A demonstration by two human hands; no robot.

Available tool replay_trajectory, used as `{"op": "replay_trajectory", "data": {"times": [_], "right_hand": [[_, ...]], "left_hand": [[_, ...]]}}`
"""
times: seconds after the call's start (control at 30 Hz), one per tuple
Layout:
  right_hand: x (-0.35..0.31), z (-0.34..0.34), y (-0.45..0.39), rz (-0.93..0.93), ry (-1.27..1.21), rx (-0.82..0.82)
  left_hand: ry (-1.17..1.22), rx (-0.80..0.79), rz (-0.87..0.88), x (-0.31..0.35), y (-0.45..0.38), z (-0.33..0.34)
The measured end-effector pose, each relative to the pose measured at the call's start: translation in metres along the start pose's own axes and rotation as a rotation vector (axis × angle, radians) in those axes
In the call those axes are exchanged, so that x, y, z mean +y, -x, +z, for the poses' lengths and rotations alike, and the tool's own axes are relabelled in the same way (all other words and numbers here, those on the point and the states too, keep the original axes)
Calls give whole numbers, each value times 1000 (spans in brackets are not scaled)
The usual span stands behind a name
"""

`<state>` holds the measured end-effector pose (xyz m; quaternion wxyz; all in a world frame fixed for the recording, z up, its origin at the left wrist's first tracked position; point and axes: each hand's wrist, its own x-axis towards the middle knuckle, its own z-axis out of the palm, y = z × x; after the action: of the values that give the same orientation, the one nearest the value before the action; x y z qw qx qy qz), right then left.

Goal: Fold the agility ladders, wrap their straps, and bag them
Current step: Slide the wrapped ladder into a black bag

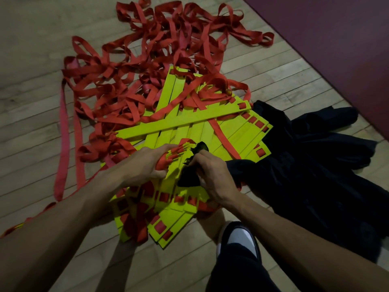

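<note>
At far left a long loose red strap (63, 131) trails across the wooden floor (31, 114) toward the tangled heap of red straps (151, 49) that spreads above and left of the rungs. The left hand (145, 163) curls round a bunch of red strap ends and yellow rung ends, gripping them together on top of the pile. The yellow rungs (189, 127) lie fanned and crossed under both hands, not squared into a stack. Just right of the left hand, nearly touching it, the right hand (212, 175) pinches a small black piece (189, 178), perhaps a strap or the edge of a bag; I cannot tell which. The black bags (311, 157) lie crumpled right of the rungs, touching their ends, beside a dark red mat (347, 49). To do this step well, I judge the rungs should be squared up before anything is bound, with the loose webbing drawn in and kept flat so it does not snag
</note>
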<state>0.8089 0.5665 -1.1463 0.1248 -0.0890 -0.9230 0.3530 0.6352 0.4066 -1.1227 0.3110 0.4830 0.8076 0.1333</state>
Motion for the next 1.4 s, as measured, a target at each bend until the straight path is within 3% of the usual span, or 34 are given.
{"op": "replay_trajectory", "data": {"times": [0.17, 0.3, 0.5, 0.57, 0.63, 0.7, 0.8, 0.87, 1.0, 1.2, 1.4], "right_hand": [[-57, 10, -51, -64, -122, 3], [-69, 32, -76, -161, -64, -166], [-48, 61, -51, 20, 73, -416], [-47, 64, -46, 49, 57, -340], [-49, 66, -48, 68, 16, -141], [-52, 67, -60, 40, 121, -17], [-45, 72, -75, 85, 426, -187], [-42, 75, -77, 130, 451, -296], [-45, 75, -72, 24, 230, -280], [-49, 65, -61, -327, 367, -274], [-47, 54, -53, -301, 308, -401]], "left_hand": [[-35, 103, -52, -24, 25, -27], [-31, 180, -102, -51, 50, -46], [-40, 83, -224, -89, 73, -26], [-38, 58, -228, -91, 73, -18], [-2, 53, -217, -95, 74, -11], [32, 75, -226, -100, 74, -8], [116, 94, -218, -107, 75, -10], [170, 90, -195, -109, 77, -11], [131, 114, -170, -104, 76, -20], [-38, 31, -147, -92, 68, -20], [-148, -71, -203, -104, 70, -16]]}}
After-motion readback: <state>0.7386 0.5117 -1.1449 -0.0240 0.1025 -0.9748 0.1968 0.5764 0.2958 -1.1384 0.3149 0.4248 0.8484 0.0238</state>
